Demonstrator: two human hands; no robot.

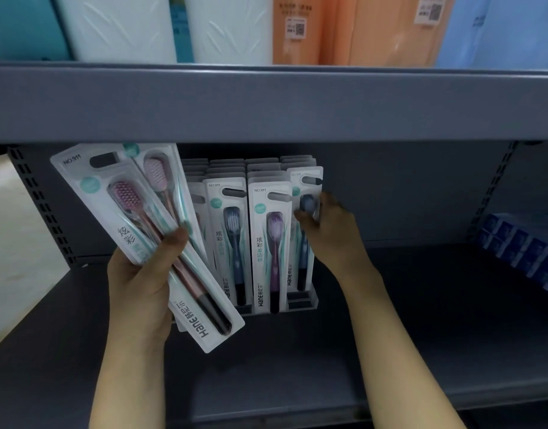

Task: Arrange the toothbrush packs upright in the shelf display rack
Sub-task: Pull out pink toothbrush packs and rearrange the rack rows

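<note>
Left grip (142, 274) clasps tilted toothbrush packs (149, 230); right grip (325, 224) pinches one in the rack.
Thumb across the fanned packs; beside them, upright packs fill the display rack (309, 300), where the blue-brush pack (306, 193) stands rightmost on the grey shelf (390, 320).

White toothbrush packs (268, 249) stand upright in the clear rack (312, 300); two tilted packs (133, 230) lean left.

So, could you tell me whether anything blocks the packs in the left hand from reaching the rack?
Partly. The left hand holds its tilted packs in front of the rack's left side. Upright packs already fill the front slots there, and the right hand grips a pack in the rightmost column.
</note>
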